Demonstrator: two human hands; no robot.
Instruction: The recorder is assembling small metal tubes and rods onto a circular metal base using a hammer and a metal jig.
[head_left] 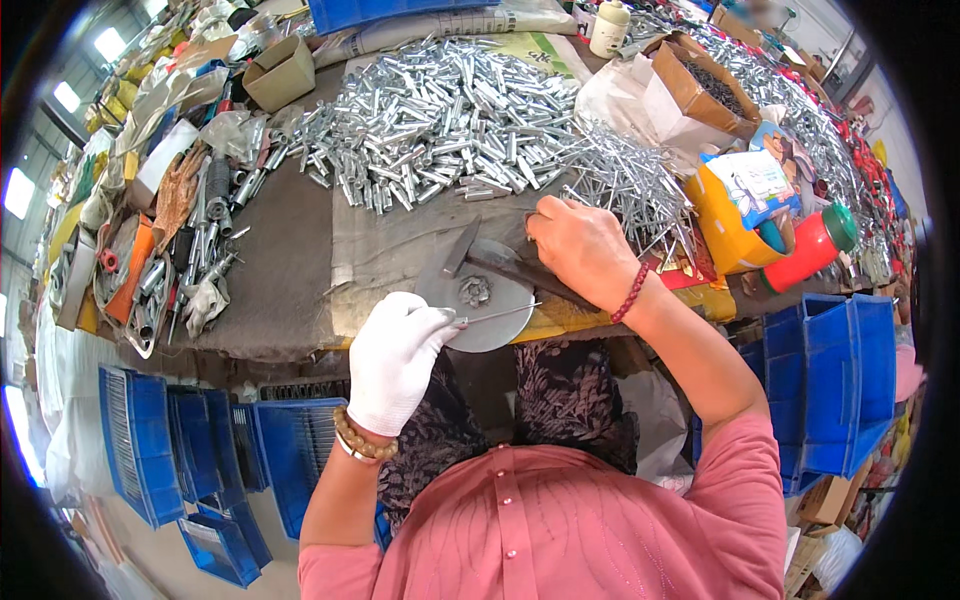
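Observation:
My left hand (393, 350), in a white glove, pinches a thin metal rod (505, 312) just above the table's near edge. The rod points right, across a round grey metal plate (490, 338). A small heap of metal bits (474, 291) lies in the middle of the plate. A hammer (520, 270) rests over the plate, its head toward the far left and its handle running right, below my right hand. My bare right hand (580, 245) is closed, fingertips together near the pile of thin pins (635, 190); what they hold, if anything, is hidden.
A big heap of silver metal sleeves (440, 120) covers the table's far middle. Tools and a rust-stained glove (180, 190) crowd the left. A cardboard box (705, 85), a yellow container (730, 215) and a red bottle (805, 250) stand right. Blue bins (830, 380) sit below.

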